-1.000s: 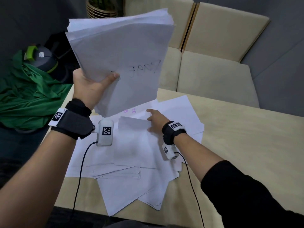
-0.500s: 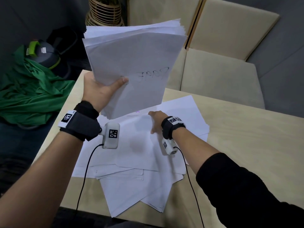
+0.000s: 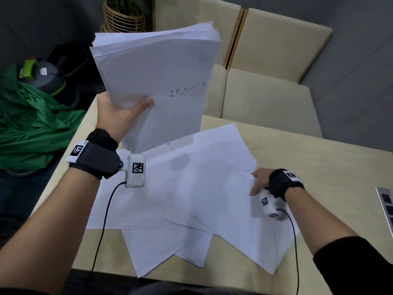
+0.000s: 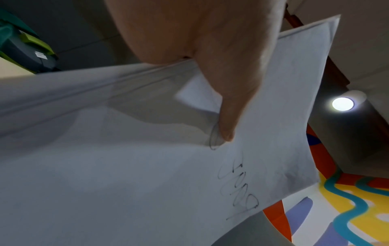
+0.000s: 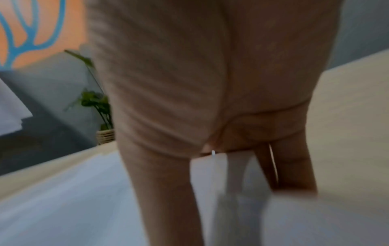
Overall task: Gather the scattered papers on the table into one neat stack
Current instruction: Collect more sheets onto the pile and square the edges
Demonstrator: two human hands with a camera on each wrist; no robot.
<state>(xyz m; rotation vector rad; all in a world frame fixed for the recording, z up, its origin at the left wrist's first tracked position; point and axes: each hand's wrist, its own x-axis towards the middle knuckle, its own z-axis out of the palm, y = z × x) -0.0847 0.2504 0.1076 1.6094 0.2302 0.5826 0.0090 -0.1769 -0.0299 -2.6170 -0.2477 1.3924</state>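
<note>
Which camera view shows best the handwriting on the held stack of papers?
The left wrist view: the handwriting is large and close under the thumb. The head view shows it smaller on the stack. The right wrist view does not show it.

My left hand (image 4: 210, 50) fills the top of the picture, its thumb (image 4: 229, 119) pressed flat onto the top sheet of the paper stack (image 4: 126, 166) I hold. A scrawl of black handwriting (image 4: 238, 188) runs across the sheet just past my thumb tip. A grey and lime-green object (image 4: 27, 50) sits at the left. A round ceiling lamp (image 4: 342, 104) glows at the right, with a bright mural (image 4: 347, 208) of orange, yellow and teal below it.
</note>
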